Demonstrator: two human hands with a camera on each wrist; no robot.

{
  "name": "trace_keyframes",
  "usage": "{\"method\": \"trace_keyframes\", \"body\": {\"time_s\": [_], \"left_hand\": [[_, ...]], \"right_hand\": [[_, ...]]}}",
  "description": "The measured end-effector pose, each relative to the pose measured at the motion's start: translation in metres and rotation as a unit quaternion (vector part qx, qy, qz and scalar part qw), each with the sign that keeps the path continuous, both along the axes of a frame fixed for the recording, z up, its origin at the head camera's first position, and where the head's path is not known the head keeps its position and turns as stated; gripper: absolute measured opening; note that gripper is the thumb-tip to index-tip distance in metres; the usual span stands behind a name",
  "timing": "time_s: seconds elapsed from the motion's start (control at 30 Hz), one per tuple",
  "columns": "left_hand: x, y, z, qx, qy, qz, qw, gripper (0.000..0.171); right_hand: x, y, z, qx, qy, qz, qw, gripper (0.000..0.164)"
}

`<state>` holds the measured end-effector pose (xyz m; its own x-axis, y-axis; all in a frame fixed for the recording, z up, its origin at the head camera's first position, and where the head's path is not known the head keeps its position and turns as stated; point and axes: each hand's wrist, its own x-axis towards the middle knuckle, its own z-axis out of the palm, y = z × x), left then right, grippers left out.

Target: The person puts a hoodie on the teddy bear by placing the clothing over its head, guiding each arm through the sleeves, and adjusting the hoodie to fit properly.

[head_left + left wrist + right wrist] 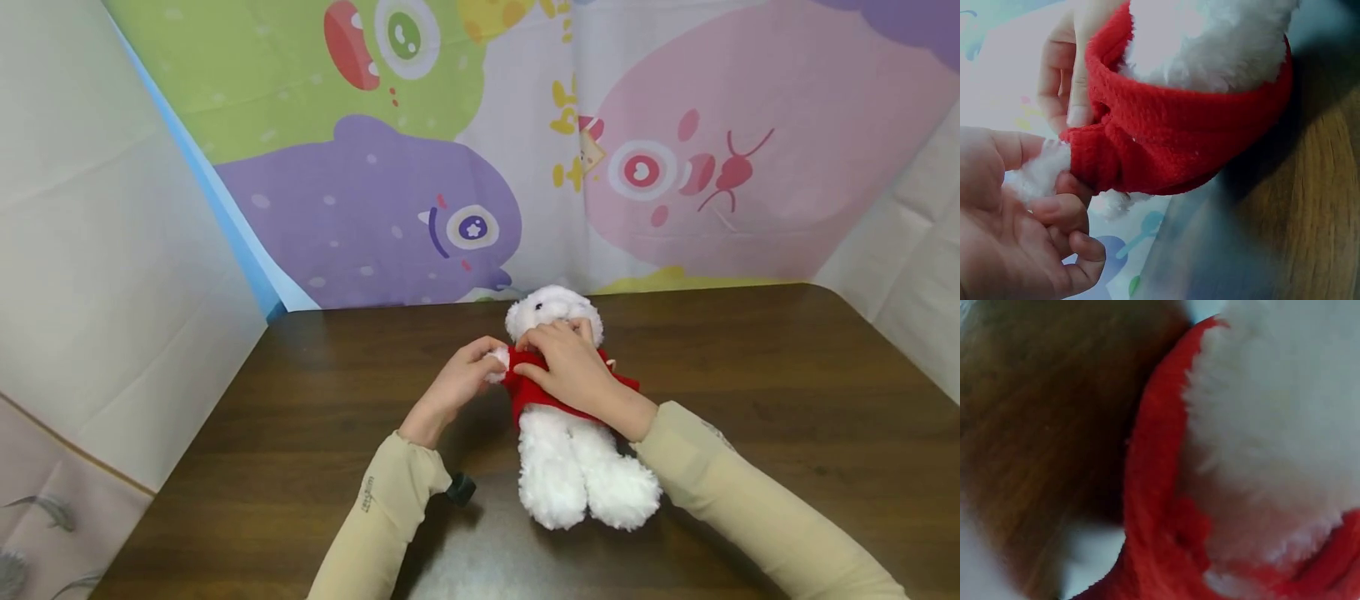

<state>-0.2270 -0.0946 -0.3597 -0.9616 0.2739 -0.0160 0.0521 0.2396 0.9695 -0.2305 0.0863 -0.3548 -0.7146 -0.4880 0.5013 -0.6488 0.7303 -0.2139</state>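
Observation:
A white plush teddy bear (555,479) lies on its back on the table, its head towards the far edge. It wears a red shirt (540,396), whose wide hem shows around the white body in both wrist views. With thumb and fingers my left hand (453,387) pinches the bear's white paw (1041,172), which pokes out of the red sleeve (1088,156). My right hand (573,367) lies across the bear's chest and grips the shirt near that sleeve, its thumb at the cloth. Part of the bear's face is behind the right hand.
The dark wooden table (337,400) ends at a cartoon-printed cloth (555,208) behind it. Pale cloth walls (97,225) stand on both sides. A small black piece (461,489) sticks out at the left sleeve cuff.

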Motion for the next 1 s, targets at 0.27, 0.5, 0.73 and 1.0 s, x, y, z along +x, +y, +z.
{"method": "trace_keyframes", "body": {"time_s": [0.27,0.5,0.73,1.0], "left_hand": [[-0.01,0.004,0.0,-0.014,-0.026,0.028,0.9992,0.025],[-0.02,-0.003,-0.007,0.02,-0.058,0.069,0.9957,0.017],[-0.017,-0.006,-0.009,0.014,-0.056,0.052,0.997,0.025],[-0.013,-0.008,-0.013,0.0,-0.033,0.004,0.9994,0.023]], "right_hand": [[0.005,0.006,-0.001,0.01,0.034,0.004,0.999,0.01],[0.009,0.01,-0.001,0.027,0.048,0.011,0.998,0.008],[0.011,0.008,-0.004,0.044,0.059,0.003,0.997,0.014],[0.02,0.003,-0.009,0.087,-0.012,0.028,0.996,0.029]]}}
